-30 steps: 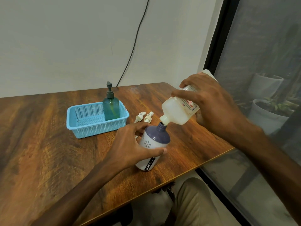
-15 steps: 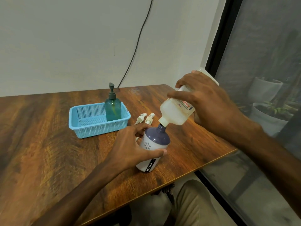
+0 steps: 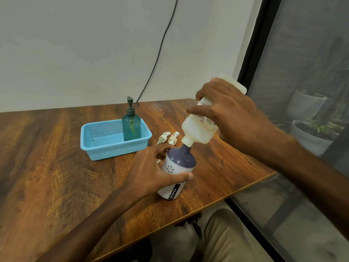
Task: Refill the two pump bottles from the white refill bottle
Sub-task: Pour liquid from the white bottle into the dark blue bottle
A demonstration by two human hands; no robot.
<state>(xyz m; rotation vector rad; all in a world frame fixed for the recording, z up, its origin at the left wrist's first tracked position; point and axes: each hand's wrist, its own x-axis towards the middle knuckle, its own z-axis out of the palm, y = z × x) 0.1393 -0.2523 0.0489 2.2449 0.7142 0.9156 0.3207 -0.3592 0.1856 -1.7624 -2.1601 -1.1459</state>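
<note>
Right hand [image 3: 232,118] is wrapped around the body of the white refill bottle [image 3: 200,131], fingers and thumb curled on it, and holds it tilted steeply, base up and mouth down. Left hand [image 3: 151,173] grips the purple-topped pump bottle [image 3: 179,163] around its white body, with the thumb on the near side. This bottle stands on the table [image 3: 56,167] to the right of the blue basket [image 3: 113,152] and nearer to the person than it, with its pump taken off. The refill mouth is at its open neck, touching or almost touching, I cannot tell which. No stream is visible, but I judge that the pouring into this first bottle is the step in hand. To do it well, the two openings should be in one line and the base should be raised slowly, because the neck is narrow and may overflow. The left hand should press the bottle firmly on the table. Its wall is not transparent, so it is wise to pause and look inside. Enough liquid must remain for the green pump bottle [image 3: 131,127], standing inside the basket at its right end with the pump on. Two white pump parts [image 3: 168,138] lie just right of the basket, where drips could fall
</note>
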